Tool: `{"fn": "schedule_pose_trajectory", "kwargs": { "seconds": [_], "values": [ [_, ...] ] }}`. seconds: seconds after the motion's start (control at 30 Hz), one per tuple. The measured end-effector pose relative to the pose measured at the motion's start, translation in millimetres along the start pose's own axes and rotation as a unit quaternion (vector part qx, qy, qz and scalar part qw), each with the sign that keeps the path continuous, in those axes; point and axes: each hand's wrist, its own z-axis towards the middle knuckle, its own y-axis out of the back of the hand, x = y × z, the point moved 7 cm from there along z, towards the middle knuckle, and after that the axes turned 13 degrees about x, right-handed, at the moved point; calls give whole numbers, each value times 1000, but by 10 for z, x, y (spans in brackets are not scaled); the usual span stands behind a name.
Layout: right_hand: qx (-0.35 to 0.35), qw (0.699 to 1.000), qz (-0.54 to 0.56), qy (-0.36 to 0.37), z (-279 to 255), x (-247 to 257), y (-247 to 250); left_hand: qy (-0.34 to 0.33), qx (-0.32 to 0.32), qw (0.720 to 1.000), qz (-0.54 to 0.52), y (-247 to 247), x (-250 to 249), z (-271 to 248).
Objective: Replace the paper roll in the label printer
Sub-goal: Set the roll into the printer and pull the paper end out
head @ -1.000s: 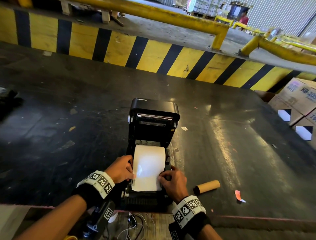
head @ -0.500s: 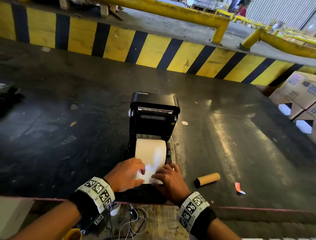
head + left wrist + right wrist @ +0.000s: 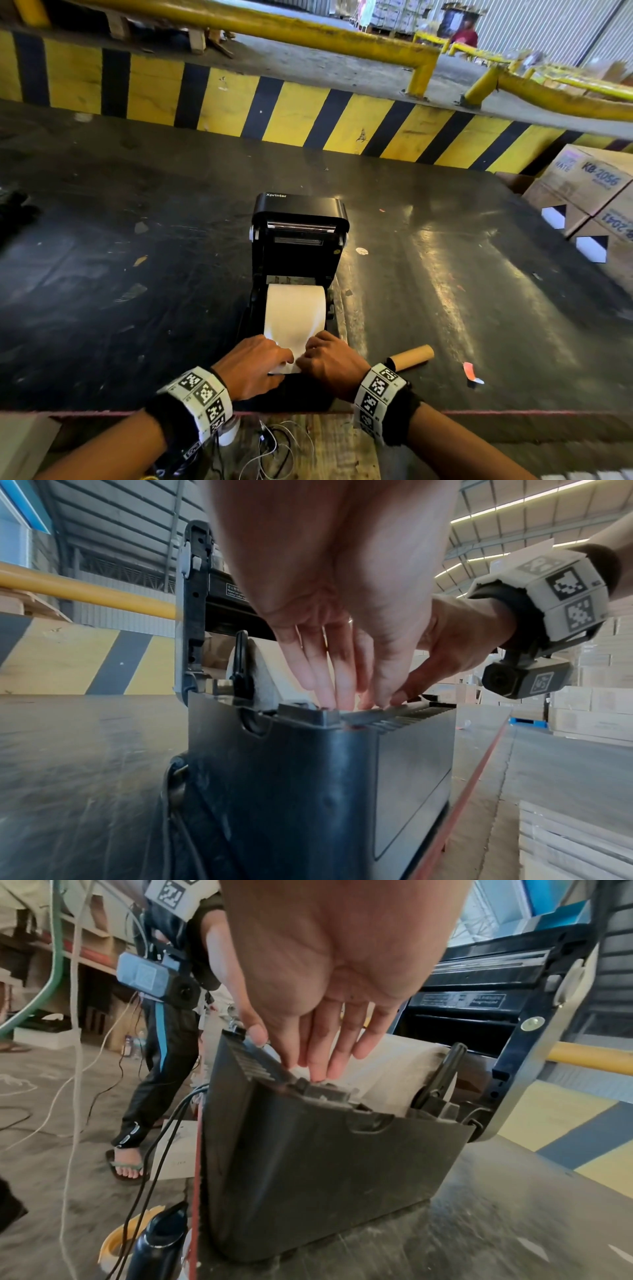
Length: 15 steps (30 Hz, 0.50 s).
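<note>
The black label printer (image 3: 298, 219) stands open on the dark table, lid tilted back. A white paper roll (image 3: 294, 308) sits in its bay, with its loose end drawn forward over the front edge. My left hand (image 3: 253, 363) and right hand (image 3: 330, 359) meet at that end, straight fingers pressing the paper down. In the left wrist view the left fingertips (image 3: 329, 696) touch the printer's front rim (image 3: 325, 718). In the right wrist view the right fingertips (image 3: 318, 1066) rest there too, just in front of the roll (image 3: 394, 1064). An empty cardboard core (image 3: 411, 356) lies to the right.
A red and white paper scrap (image 3: 472, 375) lies right of the core. Cardboard boxes (image 3: 589, 192) stand at the table's right edge. A yellow and black striped kerb (image 3: 274, 113) runs behind. Cables (image 3: 274, 448) hang below the near edge.
Both hands have moved from the paper's sides to its front end and now sit close together. The loose paper end lies lower over the printer's front.
</note>
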Motion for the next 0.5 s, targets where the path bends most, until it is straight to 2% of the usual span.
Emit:
{"fn": "schedule_pose_trajectory", "kwargs": {
  "seconds": [0.17,0.3,0.4,0.5],
  "values": [
    [16,999,0,29,-37,-2,14,-7,10,1000,-3,-36,21,5],
    [-2,999,-26,36,-19,57,39,-11,11,1000,-12,-28,36,9],
    [-15,1000,19,13,-34,42,88,-13,10,1000,-16,-19,43,0],
    [-10,994,111,-11,-69,-41,53,-24,30,999,-15,-21,56,-15]
  ]
}}
